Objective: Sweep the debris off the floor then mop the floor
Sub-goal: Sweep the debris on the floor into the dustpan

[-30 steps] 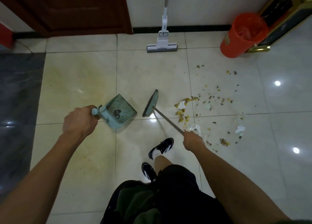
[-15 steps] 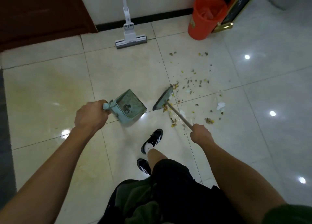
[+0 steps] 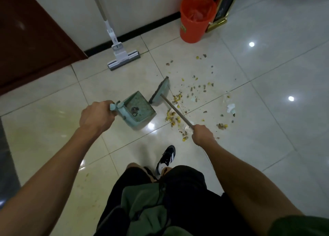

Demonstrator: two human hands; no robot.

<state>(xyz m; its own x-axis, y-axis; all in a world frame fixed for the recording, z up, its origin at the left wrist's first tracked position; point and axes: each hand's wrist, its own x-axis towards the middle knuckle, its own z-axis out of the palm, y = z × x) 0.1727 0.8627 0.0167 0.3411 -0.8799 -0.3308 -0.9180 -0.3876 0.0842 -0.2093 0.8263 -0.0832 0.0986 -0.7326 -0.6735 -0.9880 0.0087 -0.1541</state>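
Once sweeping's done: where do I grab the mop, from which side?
Grip the mop on its pole, above the white wringer block. It stands upright against the wall, head flat on the floor, so only the room side is open. Come from the front, fingers wrapping the pole. Both hands are occupied now, so free one first.

Dim indoor light, bright ceiling-lamp glare spots on the glossy floor (image 3: 267, 86), wide-angle bending at edges.

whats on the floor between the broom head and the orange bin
In the head view, scattered debris lies on the tiles between the broom head and the orange bin: small yellow and brown bits, thinning out toward the bin. Nothing larger sits there.
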